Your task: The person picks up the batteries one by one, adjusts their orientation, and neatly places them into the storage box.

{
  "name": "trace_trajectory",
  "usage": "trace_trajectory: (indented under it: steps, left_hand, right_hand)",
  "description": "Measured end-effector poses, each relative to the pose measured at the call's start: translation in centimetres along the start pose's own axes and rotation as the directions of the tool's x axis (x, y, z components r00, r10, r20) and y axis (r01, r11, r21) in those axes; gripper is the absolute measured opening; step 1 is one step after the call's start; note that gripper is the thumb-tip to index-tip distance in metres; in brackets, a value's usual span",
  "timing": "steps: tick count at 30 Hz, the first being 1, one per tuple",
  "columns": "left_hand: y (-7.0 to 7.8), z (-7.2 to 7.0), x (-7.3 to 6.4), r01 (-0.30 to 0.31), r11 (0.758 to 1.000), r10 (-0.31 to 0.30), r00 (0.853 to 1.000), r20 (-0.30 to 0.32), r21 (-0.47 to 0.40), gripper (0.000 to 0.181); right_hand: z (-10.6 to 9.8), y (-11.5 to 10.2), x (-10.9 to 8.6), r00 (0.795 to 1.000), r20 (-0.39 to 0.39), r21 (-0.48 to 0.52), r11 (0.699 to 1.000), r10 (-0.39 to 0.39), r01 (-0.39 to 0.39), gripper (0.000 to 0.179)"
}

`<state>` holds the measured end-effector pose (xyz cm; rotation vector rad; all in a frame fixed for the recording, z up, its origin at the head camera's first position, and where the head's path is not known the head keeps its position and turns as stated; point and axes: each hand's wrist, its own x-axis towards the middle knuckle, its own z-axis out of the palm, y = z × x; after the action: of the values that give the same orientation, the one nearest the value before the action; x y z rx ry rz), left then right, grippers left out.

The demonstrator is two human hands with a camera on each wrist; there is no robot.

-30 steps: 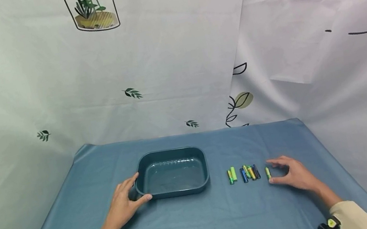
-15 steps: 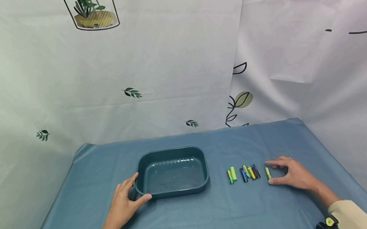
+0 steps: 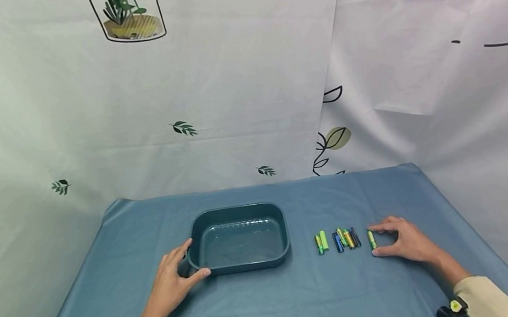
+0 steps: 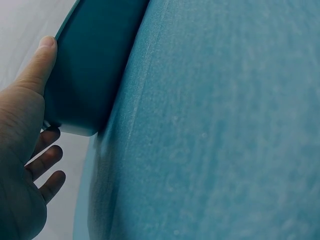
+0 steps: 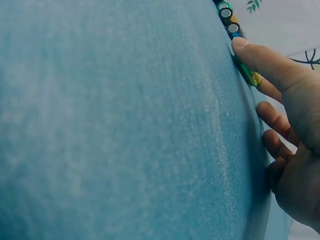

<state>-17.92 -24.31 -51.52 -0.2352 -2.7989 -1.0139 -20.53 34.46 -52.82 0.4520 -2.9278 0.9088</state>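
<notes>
My left hand rests against the left end of a dark teal rectangular dish. Its thumb touches the near rim and its forefinger reaches the left side; the other fingers hang loosely below the corner in the left wrist view. At the right, my right hand pinches a green-and-yellow battery endwise, thumb at the near end and forefinger at the far end. In the right wrist view the thumb covers part of this battery, which lies close along the cloth.
Left of the held battery lies a group of several batteries, blue, green and gold. Two more green ones lie side by side nearer the dish. Blue cloth covers the table; patterned white curtains stand behind and at both sides.
</notes>
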Motion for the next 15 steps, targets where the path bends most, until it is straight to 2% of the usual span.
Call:
trace_trajectory:
  steps: [15]
  left_hand:
    - [0.06,0.07,-0.01,-0.002,1.000,0.002,1.000,-0.005,-0.009,0.095]
  right_hand:
    - [-0.09,-0.11,-0.17,1.000,0.009,-0.004,1.000,0.010,-0.010,0.056]
